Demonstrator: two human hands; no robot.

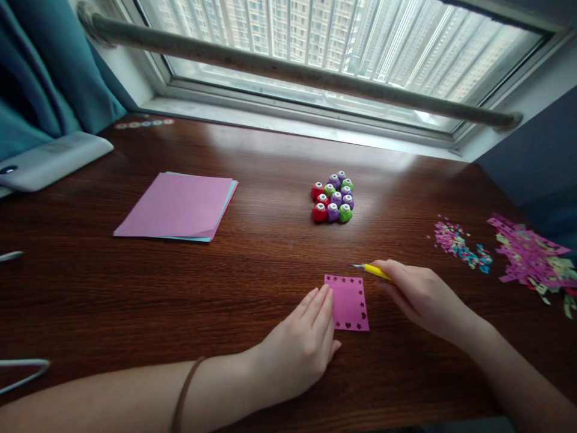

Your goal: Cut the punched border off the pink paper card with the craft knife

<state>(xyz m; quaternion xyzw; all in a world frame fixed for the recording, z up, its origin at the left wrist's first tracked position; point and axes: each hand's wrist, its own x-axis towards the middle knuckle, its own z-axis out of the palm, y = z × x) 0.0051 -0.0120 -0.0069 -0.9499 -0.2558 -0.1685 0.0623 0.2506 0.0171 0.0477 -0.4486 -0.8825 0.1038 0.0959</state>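
Note:
A small square of pink paper (349,304) lies on the dark wooden table, with star and heart cut-outs along its visible edges. My left hand (300,340) rests on the paper's left side, fingers stretched out and covering that edge. In my right hand (424,297) is a yellow craft knife (377,272), its metal tip pointing left just beyond the paper's top right corner. The knife tip appears apart from the paper.
Several red, purple and green craft punches (332,203) stand grouped farther back. A stack of pink and blue sheets (180,207) lies left. Tiny paper bits (460,240) and a heap of paper scraps (534,255) sit at right. A window rail (288,71) crosses behind the table.

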